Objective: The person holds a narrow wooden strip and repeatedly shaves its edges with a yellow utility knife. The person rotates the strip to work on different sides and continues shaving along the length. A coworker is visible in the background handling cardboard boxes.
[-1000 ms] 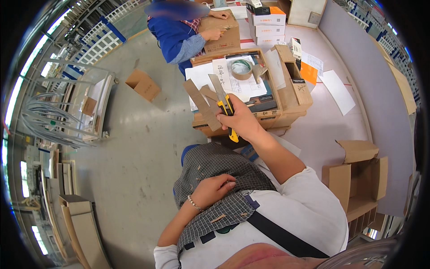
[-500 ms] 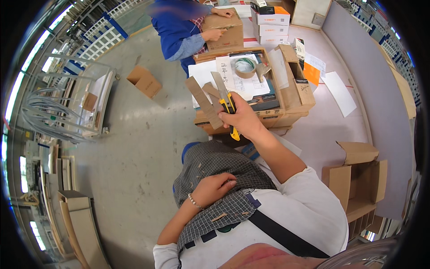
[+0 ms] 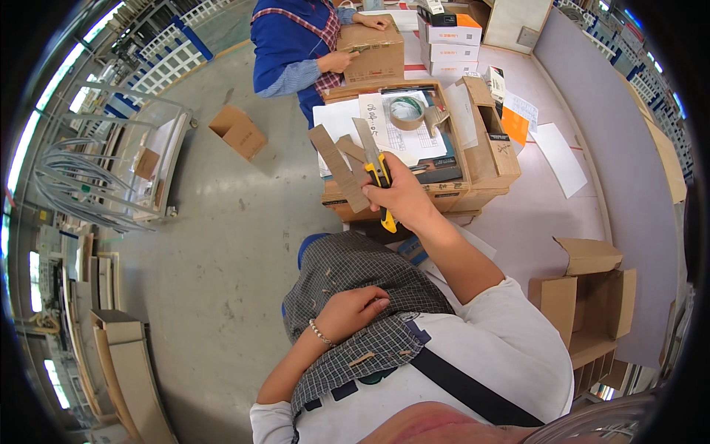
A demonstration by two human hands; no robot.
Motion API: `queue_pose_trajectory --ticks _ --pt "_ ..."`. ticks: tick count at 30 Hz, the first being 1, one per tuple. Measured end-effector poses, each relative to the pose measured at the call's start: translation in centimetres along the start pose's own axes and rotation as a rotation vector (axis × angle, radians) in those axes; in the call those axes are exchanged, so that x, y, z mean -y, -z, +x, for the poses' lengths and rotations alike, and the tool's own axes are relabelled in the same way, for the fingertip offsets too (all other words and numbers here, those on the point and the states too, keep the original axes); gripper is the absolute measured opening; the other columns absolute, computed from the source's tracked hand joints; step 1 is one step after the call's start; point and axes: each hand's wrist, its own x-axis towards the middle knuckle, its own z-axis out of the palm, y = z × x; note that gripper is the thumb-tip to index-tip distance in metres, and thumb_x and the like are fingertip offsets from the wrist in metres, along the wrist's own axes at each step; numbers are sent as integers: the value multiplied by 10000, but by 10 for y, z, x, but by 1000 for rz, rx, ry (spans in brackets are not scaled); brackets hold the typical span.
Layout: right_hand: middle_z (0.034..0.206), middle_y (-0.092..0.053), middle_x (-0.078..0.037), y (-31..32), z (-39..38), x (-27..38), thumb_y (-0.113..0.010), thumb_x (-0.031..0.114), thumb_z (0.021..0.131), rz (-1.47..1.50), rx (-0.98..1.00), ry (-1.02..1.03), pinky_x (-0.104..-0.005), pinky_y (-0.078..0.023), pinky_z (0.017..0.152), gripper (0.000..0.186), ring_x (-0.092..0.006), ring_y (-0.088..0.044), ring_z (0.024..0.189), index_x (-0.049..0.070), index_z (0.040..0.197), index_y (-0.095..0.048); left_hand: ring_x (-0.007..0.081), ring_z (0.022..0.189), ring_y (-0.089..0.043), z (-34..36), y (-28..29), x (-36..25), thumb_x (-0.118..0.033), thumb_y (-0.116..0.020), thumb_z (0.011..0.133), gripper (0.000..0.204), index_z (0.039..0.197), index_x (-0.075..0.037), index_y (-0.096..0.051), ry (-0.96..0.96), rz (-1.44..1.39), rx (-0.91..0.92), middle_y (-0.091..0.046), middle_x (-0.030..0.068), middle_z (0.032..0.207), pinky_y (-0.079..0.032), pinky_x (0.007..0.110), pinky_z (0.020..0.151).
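My right hand (image 3: 405,194) is closed round a yellow and black utility knife (image 3: 380,172), its long blade out and pointing away from me over the papers. A flat strip of brown cardboard (image 3: 334,164) slants beside the knife, its near end at my fingertips; whether they pinch it I cannot tell. Another short cardboard piece (image 3: 350,148) shows behind the blade. Against my checked apron (image 3: 370,266) rests my left hand (image 3: 353,309), fingers loosely curled together, with nothing visible in them. Under the knife, a carton (image 3: 444,194) bears papers (image 3: 407,140) and a roll of tape (image 3: 406,123).
Across from me a co-worker in blue (image 3: 288,52) has both hands on a closed carton (image 3: 374,52). White and orange boxes (image 3: 452,53) are stacked beyond. An open carton (image 3: 553,303) stands at my right, a small one (image 3: 238,132) on the floor, and a cart (image 3: 171,159) at left.
The co-worker's nearer hand has slid left to the carton's edge, and their upper body has shifted slightly. My own hands keep nearly the same pose.
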Motion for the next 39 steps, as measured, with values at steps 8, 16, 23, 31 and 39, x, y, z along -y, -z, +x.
queue_pose_trajectory --ticks 8,16,23,31,39 --pt "863 -563 -43 -1 1 -2 -617 -16 832 1 1 -11 -233 -480 582 330 -99 -547 656 6 1126 -470 274 818 -673 0 -1 3 -271 -574 940 239 1055 -74 -645 -8 0 -5 -691 116 904 -518 354 716" --pt "863 -562 -43 1 -1 -3 -620 -28 827 16 -3 -14 -231 -477 570 342 -97 -550 645 7 1133 -471 296 826 -664 2 -2 4 -284 -557 946 242 1028 -74 -645 -6 -10 5 -685 127 908 -518 369 726" --pt "860 -559 -39 1 -1 -1 -618 -23 831 -20 -10 -24 -231 -477 571 331 -92 -548 641 11 1127 -473 282 824 -670 5 -1 8 -276 -568 944 240 1038 -69 -645 -15 5 21 -686 122 901 -518 358 728" --pt "863 -563 -42 -1 0 0 -618 -10 834 -17 13 -21 -235 -476 579 319 -90 -541 649 12 1116 -470 302 821 -659 5 1 6 -295 -544 952 247 1015 -81 -649 -2 4 23 -684 127 900 -514 381 722" --pt "865 -561 -42 -3 -2 4 -620 -16 830 -11 4 -19 -240 -477 581 334 -97 -545 656 11 1128 -472 307 825 -660 1 4 2 -293 -549 948 245 1013 -80 -650 14 17 13 -685 127 906 -517 387 726"
